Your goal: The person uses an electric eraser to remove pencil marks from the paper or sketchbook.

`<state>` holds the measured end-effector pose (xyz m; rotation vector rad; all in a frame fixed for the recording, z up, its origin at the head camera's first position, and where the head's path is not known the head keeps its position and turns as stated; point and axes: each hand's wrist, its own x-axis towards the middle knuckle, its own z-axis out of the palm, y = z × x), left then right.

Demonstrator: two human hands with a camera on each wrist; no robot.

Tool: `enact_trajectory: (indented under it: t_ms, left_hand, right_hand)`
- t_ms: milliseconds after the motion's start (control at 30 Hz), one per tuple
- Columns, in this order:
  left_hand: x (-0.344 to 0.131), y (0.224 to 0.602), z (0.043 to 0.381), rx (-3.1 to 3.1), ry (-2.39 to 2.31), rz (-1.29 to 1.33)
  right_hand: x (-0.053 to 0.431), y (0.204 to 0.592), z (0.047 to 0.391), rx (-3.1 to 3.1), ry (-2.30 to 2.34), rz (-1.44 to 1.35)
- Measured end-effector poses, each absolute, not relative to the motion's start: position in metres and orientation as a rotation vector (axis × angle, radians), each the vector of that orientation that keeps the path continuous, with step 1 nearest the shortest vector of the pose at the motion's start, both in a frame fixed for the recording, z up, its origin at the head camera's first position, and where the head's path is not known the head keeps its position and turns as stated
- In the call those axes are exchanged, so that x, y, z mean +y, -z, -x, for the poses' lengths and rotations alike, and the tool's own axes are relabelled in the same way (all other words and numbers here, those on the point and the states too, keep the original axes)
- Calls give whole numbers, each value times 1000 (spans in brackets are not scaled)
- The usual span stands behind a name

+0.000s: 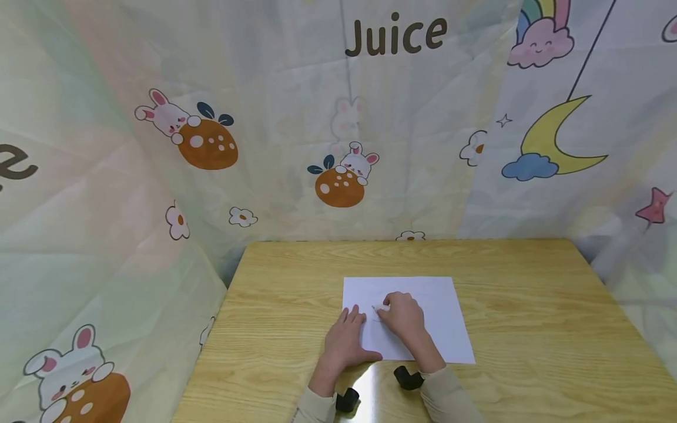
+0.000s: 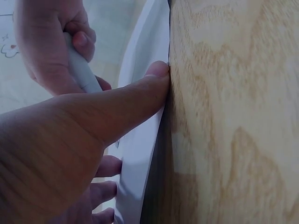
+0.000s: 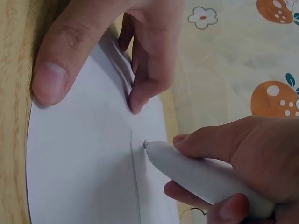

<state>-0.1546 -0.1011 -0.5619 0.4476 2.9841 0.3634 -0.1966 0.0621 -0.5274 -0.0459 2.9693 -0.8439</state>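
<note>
A sheet of white paper (image 1: 443,332) lies on the wooden table. My left hand (image 1: 344,342) rests on its left part, fingers spread, with the thumb (image 2: 140,100) pressing at the near edge. In the right wrist view the paper bulges up beside the left fingers. My right hand (image 1: 406,320) grips a thick white pen-shaped tool (image 3: 201,176) with a tapered end. Its small grey tip sits right at the paper, beside a thin grey line (image 3: 134,170) drawn there. From the left wrist, the tool's barrel (image 2: 81,65) shows between the right hand's curled fingers.
The wooden table (image 1: 529,317) extends on both sides of the paper. Behind it and at the left hangs a printed cloth (image 1: 275,135) with rabbits and flowers. Black wrist-worn devices (image 1: 408,378) sit by both sleeves.
</note>
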Motion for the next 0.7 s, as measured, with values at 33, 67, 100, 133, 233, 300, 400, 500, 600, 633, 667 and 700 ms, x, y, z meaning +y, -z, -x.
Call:
enact_trajectory:
  t_ms: [33, 67, 100, 133, 233, 300, 400, 500, 600, 633, 667, 700]
  left_hand:
    - [-101, 562, 154, 2980, -371, -447]
    - [-101, 562, 155, 2978, -377, -445]
    - [-101, 562, 155, 2975, -381, -442]
    - [-100, 562, 155, 2975, -381, -439]
    - [-100, 564, 155, 2980, -380, -440]
    - [-99, 563, 155, 2976, -380, -449]
    - [-98, 561, 154, 2971, -394, -462]
    - [-98, 558, 153, 2967, -393, -454]
    - [-99, 555, 153, 2966, -391, -442]
    - [-99, 555, 153, 2963, -393, -436]
    - [-99, 555, 153, 2963, -393, -434]
    - [-100, 555, 152, 2960, -397, -430]
  right_hand:
    - [62, 527, 196, 2969, 842, 39]
    - [62, 527, 196, 2967, 838, 36]
    - [62, 526, 196, 2965, 837, 36]
    - [62, 526, 196, 2964, 837, 41]
    - [62, 523, 196, 2966, 844, 56]
    - [62, 522, 195, 2960, 844, 42]
    - [64, 521, 194, 2956, 837, 33]
    - [64, 522, 194, 2966, 839, 53]
    - [63, 523, 193, 2973, 829, 67]
    - [62, 524, 193, 2973, 829, 69]
    - [62, 524, 192, 2975, 826, 72]
    - [61, 525, 192, 2980, 825, 78]
